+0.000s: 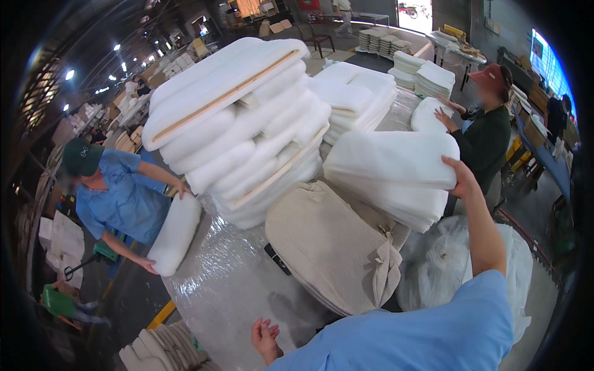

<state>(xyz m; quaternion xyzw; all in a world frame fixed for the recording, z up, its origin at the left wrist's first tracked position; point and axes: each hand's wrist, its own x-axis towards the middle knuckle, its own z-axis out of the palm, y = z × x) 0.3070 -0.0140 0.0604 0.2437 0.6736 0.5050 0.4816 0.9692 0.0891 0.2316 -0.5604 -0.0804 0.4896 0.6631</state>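
White foam pads everywhere. Right hand is raised at the right, fingers curled over the near-right edge of the top white pad on a short stack of white pads, gripping it. That stack sits right of centre on the plastic-wrapped surface. Left hand is low at the near edge, open, fingers spread, holding nothing, hovering just over the wrapped surface; cannot tell if it touches. Both arms in light blue sleeves.

Just left of the short stack, a pile of beige fabric covers lies flat, nearer the camera, its edge tucked under the stack's near corner. Behind it, a tall leaning pile of white pads, with thin tan boards between some layers. Farther right, another white pile. A bundle in clear plastic sits right of the covers, below the right arm.

Left side: a person in a blue shirt and green cap holds one white pad upright against the surface edge with both hands. Far right: a person in a dark top and red visor has hands on a white pad. More beige cushions stacked at the near left. Far background has more white stacks on tables.
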